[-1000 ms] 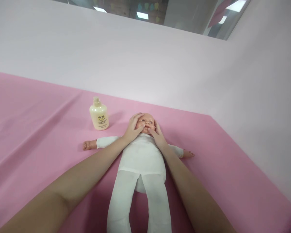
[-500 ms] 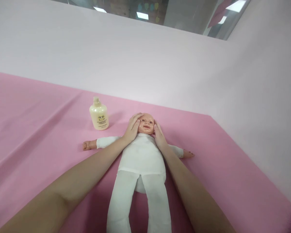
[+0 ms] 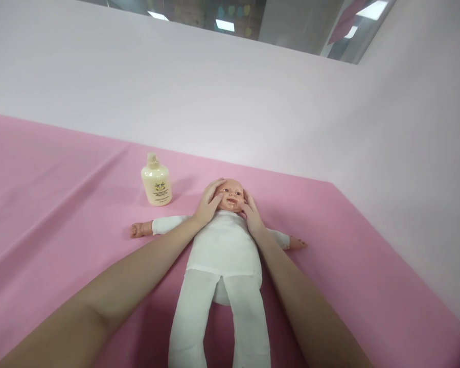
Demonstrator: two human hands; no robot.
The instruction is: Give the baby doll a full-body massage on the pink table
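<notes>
A baby doll (image 3: 226, 245) in white clothing lies on its back, head away from me, arms spread out to both sides. My left hand (image 3: 209, 203) is laid along the left side of the doll's head, with its thumb on the cheek. On the other side, my right hand (image 3: 252, 212) cups the head, its thumb near the doll's mouth and chin. Both hands cradle the head between them. Some fingertips are hidden beside and behind the head.
A pale yellow pump bottle (image 3: 157, 184) with a printed label stands left of the doll's head. Pink cloth (image 3: 61, 204) covers the surface. Behind it rises a white wall (image 3: 214, 102) with a window (image 3: 291, 25) at the top.
The thumbs of both my hands have shifted slightly on the doll's face, the right one inward toward the mouth. The doll and bottle stay in place.
</notes>
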